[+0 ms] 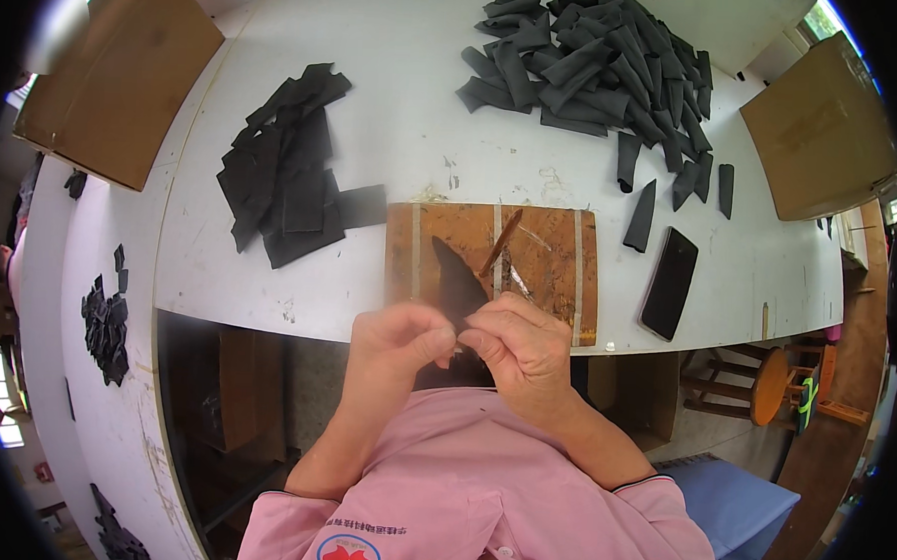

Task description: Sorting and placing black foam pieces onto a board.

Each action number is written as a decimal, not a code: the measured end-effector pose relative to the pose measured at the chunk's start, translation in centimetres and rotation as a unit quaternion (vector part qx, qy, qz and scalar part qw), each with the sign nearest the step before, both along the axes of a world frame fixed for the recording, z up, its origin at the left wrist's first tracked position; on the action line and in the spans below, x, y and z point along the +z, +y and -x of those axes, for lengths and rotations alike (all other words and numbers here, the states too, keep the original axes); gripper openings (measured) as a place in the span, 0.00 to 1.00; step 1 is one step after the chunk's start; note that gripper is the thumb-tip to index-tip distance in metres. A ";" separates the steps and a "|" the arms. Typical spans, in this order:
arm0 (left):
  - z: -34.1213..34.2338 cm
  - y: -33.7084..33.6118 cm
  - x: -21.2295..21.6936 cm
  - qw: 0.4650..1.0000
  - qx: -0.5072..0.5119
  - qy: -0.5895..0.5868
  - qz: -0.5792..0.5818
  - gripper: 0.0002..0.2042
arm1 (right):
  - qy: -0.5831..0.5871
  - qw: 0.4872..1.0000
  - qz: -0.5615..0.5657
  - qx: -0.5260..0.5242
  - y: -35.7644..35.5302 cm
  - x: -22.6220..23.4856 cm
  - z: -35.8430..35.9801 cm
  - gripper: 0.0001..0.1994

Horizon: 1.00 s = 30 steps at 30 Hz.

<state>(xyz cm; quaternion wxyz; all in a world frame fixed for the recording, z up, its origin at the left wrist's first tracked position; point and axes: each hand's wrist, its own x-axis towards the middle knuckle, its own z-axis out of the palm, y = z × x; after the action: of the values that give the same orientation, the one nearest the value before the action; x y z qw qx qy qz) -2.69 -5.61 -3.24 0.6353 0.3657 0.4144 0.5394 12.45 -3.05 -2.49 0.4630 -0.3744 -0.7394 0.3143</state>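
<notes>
Close in front of my body, above the near table edge, my two hands come together. My right hand [521, 348] is closed on a dark grey, pointed piece of soft sheet material [457, 277], whose tip points away from me over a brown wooden board [410, 240]. Just beside it, my left hand [401, 343] has thumb and fingers pinched together at the piece's near end. What the left fingertips hold is too small to make out. A thin brown stick [502, 240] lies slanted on the board, which has pale strips across it.
A large heap of dark grey rolled pieces [598, 66] lies at the far right. Flat dark pieces [282, 188] are piled at the left. A black phone [670, 284] lies right of the board. Cardboard boxes [122, 71] flank the white table [397, 88]. A stool [764, 386] stands below right.
</notes>
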 end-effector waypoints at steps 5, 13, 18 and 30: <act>-1.2 -0.7 -0.2 0.958 0.114 0.255 -0.071 0.05 | 0.007 0.998 0.060 0.002 -0.4 0.2 0.5 0.05; -1.1 -1.2 -0.3 0.987 0.070 0.126 -0.070 0.06 | 0.184 0.921 0.343 -0.013 -0.2 0.2 0.6 0.05; -0.4 -0.7 -0.9 0.985 0.049 0.148 -0.072 0.05 | 0.182 0.902 0.392 -0.006 -0.2 -0.3 0.6 0.04; -0.5 1.0 0.3 0.989 0.060 -0.105 0.089 0.10 | -0.034 0.989 0.041 -0.137 0.1 -2.2 1.0 0.09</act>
<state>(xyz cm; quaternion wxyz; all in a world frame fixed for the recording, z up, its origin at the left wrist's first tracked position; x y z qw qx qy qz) -2.16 -4.65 -2.96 0.6716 0.2232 0.4130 0.5732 11.43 -2.96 -4.64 0.4609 -0.5008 -0.6830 0.2651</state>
